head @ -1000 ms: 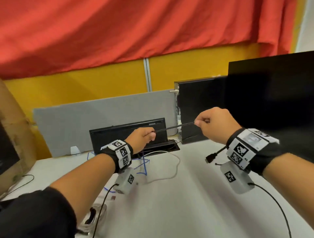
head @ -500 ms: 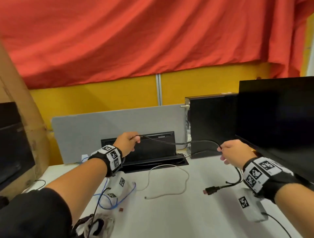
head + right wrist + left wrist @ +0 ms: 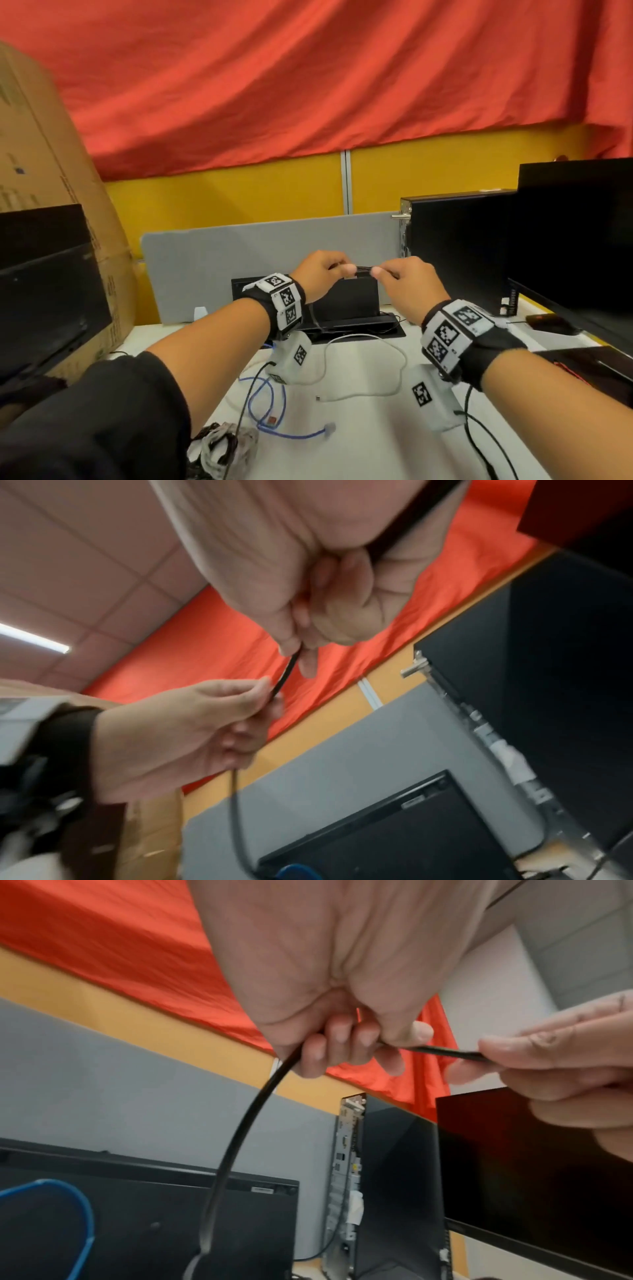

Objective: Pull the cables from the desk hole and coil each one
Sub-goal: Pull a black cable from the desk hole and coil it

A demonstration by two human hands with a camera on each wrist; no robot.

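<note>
Both hands are raised above the desk hole (image 3: 359, 329), a black slot with an upright lid at the back of the white desk (image 3: 359, 445). My left hand (image 3: 320, 272) grips a black cable (image 3: 363, 269) in its curled fingers. My right hand (image 3: 404, 284) pinches the same cable a short way to the right. In the left wrist view the black cable (image 3: 240, 1137) hangs in a curve from my left hand (image 3: 339, 1042) down toward the hole. In the right wrist view my right hand (image 3: 308, 642) pinches the black cable (image 3: 286, 673).
A white cable (image 3: 376, 383) and a blue cable (image 3: 270, 407) lie loose on the desk. A bundle of cables (image 3: 222, 445) sits near the front left. A cardboard box (image 3: 51, 171) stands left, a black PC tower (image 3: 455, 253) and monitor (image 3: 579, 233) right.
My right hand moved left and up to meet the left hand, so the two now hold the black cable close together. Earlier they were wide apart with the cable slack between them.
</note>
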